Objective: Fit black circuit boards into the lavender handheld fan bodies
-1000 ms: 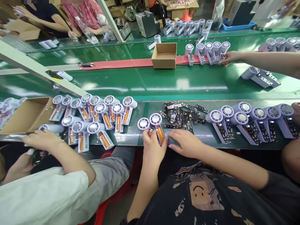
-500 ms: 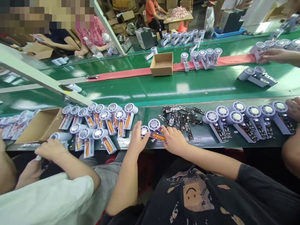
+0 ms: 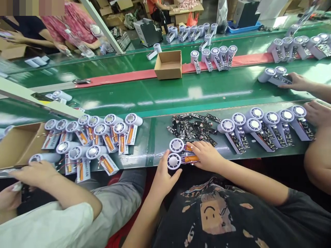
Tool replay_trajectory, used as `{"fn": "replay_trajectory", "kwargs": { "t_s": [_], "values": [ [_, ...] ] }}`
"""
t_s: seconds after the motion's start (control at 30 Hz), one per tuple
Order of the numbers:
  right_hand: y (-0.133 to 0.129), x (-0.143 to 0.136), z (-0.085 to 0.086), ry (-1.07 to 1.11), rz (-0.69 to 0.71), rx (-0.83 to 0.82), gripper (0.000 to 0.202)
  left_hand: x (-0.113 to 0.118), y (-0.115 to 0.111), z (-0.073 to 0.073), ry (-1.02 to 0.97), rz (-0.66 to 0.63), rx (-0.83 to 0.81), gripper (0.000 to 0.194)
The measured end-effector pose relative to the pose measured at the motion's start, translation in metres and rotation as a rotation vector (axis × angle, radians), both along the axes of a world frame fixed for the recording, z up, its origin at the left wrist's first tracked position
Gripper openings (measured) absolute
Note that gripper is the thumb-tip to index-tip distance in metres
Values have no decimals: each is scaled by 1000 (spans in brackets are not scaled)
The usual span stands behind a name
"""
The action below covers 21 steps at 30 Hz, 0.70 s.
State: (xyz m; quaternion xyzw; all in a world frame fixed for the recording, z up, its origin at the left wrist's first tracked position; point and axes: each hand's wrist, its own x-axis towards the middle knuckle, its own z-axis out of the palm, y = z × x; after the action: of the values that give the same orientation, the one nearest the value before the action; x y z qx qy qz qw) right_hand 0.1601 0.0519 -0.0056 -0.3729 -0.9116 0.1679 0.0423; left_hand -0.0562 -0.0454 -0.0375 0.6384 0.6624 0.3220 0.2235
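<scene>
Two lavender fan units lie side by side at the bench's front edge, the upper fan (image 3: 176, 145) and the lower fan (image 3: 174, 161), round heads to the left. My left hand (image 3: 167, 174) curves round the left side of the lower head, thumb and fingers spread about it. Over the handles, where orange batteries (image 3: 190, 158) and thin wires show, my right hand (image 3: 207, 155) rests with its fingers on them. Just above lies a pile of black circuit boards (image 3: 192, 127).
Fans with orange batteries (image 3: 110, 120) stand left, beside an open carton (image 3: 23, 144). Fans with circuit boards (image 3: 239, 119) line the right. A small box (image 3: 168, 65) sits across the green belt (image 3: 181, 91). Co-workers' hands (image 3: 300, 82) are at the right and left.
My hands and the two fans have shifted right relative to the board pile and nearer the front edge. A co-worker's hand has moved onto the pair of fans on the belt. The view has shifted.
</scene>
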Motion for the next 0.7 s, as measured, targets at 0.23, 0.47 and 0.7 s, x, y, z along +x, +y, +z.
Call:
{"fn": "replay_trajectory", "kwargs": {
  "t_s": [0.23, 0.47, 0.7],
  "values": [
    [6, 17, -4, 209, -6, 122, 63, -6, 11, -1, 165, 10, 104, 64],
    [14, 46, 4, -81, -428, 31, 48, -12, 9, 8, 201, -104, 146, 96],
    [14, 45, 16, -195, -454, -43, 41, 4, 20, 10, 275, -161, 382, 88]
  ]
}}
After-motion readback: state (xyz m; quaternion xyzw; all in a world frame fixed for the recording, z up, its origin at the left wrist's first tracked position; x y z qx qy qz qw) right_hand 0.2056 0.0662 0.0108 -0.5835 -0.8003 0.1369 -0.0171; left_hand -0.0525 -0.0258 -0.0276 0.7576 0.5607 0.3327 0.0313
